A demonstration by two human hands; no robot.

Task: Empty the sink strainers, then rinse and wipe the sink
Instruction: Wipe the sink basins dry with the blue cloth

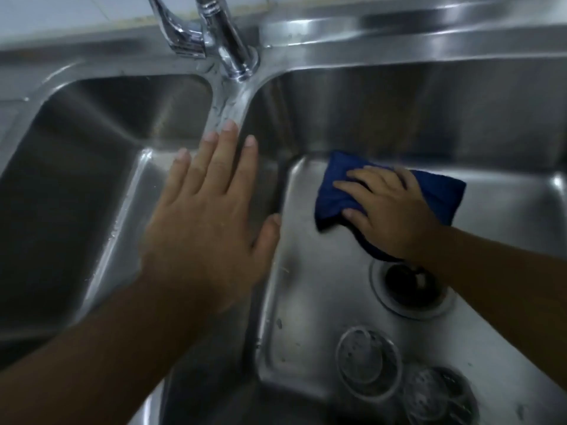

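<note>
While right hand (389,216) presses cloth (334,191), blurred strainers (368,361), probably two, nearby.

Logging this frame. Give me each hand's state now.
Left hand: open, fingers straight, over the sink divider.
Right hand: open, pressing on the blue cloth.

Sink (399,41) has two basins; left basin (76,179) and right basin (306,286) with the divider (233,105) between; faucet (227,41) behind the divider on the rear rim; left hand (208,234) flat on the divider; cloth (334,185) on the right basin floor toward the rear, right hand (389,216) on top; drain opening (411,286) just before the cloth; left strainer (368,361) and right strainer (438,397) side by side on that floor, nearest the front.
</note>
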